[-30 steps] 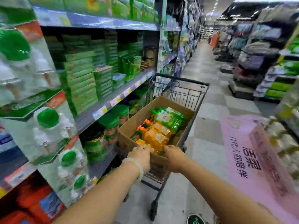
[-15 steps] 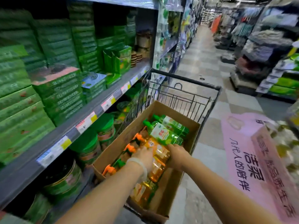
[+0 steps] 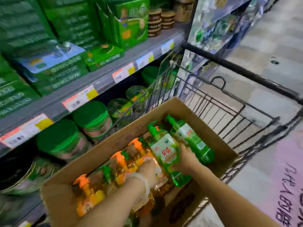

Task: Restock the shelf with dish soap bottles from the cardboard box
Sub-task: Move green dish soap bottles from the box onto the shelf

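An open cardboard box rests in a wire shopping cart. Inside lie several orange dish soap bottles with orange pumps and two green dish soap bottles. My right hand is closed around the nearer green bottle, which lies on its side with its pump pointing away. A second green bottle lies just beyond it. My left hand, with a white bracelet on the wrist, presses down onto an orange bottle; its fingers are hidden among the bottles.
A grey shelf with price tags runs along the left, stacked with green boxes. Green-lidded jars fill the lower shelf beside the cart. A pink display with printing stands at right. Tiled aisle floor lies beyond the cart.
My view has closed in on the box. Both hands went from its near edge down into it; my right hand has taken hold of a green bottle, my left rests on the orange ones.
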`<state>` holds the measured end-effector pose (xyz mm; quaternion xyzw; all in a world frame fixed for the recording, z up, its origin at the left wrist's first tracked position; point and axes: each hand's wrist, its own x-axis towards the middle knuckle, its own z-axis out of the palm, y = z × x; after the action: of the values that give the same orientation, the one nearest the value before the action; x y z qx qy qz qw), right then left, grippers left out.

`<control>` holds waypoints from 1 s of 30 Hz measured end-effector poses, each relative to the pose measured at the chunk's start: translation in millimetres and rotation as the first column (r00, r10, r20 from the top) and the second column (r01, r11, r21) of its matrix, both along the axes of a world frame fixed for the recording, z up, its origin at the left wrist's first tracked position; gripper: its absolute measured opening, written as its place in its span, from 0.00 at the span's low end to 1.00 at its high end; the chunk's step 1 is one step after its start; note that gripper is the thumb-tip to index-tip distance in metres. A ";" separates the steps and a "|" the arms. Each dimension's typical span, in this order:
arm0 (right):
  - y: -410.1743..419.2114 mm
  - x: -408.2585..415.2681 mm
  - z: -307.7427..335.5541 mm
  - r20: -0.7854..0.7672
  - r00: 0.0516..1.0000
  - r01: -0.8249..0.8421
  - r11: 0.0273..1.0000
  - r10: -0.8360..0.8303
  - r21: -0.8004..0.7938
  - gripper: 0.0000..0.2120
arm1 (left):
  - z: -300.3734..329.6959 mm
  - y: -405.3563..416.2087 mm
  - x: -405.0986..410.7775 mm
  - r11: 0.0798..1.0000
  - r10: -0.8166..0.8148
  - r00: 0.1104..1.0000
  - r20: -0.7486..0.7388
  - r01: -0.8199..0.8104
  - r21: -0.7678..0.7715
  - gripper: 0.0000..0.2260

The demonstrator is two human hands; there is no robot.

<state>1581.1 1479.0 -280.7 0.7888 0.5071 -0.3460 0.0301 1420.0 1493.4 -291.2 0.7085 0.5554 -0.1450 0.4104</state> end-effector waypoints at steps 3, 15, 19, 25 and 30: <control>17.8 20.8 -24.3 -0.086 0.995 -0.045 0.998 0.042 -0.033 0.49 | -17.2 12.3 31.6 0.987 0.135 0.988 0.077 -0.127 -0.102 0.25; 39.6 50.1 -47.3 -0.130 0.989 -0.081 0.993 0.070 -0.084 0.46 | -56.0 19.8 59.9 0.603 0.788 0.588 0.184 -0.674 -0.427 0.25; 37.8 51.0 -32.9 -0.229 0.973 -0.022 0.997 0.003 -0.078 0.42 | -36.7 -1.2 55.6 0.630 0.772 0.540 0.334 -0.716 -0.300 0.31; 34.9 21.1 14.8 -0.577 0.816 0.050 0.999 -0.029 0.020 0.20 | 11.6 -10.1 23.7 0.654 0.726 0.499 0.474 -0.715 -0.249 0.42; 15.5 -48.6 46.8 -0.513 0.839 -0.121 0.981 0.183 0.152 0.26 | 39.8 -42.9 -44.7 0.591 0.724 0.423 0.544 -0.787 -0.175 0.38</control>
<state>1532.4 1494.5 -233.9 0.6221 0.5760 -0.5150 -0.1269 1375.3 1450.5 -251.4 0.4117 0.6724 0.3007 0.5366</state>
